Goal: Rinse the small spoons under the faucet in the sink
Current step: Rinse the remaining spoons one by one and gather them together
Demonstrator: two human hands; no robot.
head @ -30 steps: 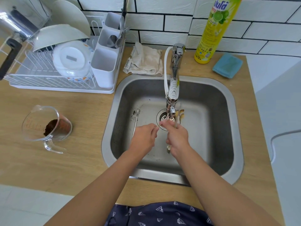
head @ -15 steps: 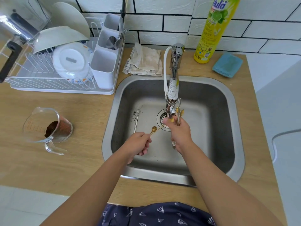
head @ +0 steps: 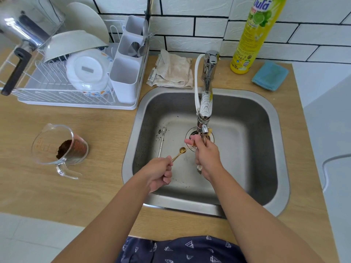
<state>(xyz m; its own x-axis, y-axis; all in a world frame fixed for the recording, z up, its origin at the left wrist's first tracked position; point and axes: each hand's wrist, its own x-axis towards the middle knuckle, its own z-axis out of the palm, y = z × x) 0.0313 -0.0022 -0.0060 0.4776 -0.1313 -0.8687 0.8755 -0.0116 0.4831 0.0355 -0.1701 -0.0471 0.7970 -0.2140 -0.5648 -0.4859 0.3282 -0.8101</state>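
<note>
Your left hand [head: 158, 172] is pinching the handle of a gold spoon [head: 180, 151], its bowl pointing far-right over the sink [head: 237, 203]. Your right hand [head: 206, 153] is gripping more small spoons [head: 205, 138] under the faucet [head: 206, 103]. A silver spoon [head: 161, 142] is lying on the basin floor, left.

Two small spoons show plainly: a gold spoon [head: 182, 150] and a silver spoon [head: 162, 139]. One faucet [head: 206, 103], one sink [head: 269, 118], two hands

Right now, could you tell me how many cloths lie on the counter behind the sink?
2: a beige dishcloth left of the faucet, a blue cloth right of the dish soap bottle.
</note>
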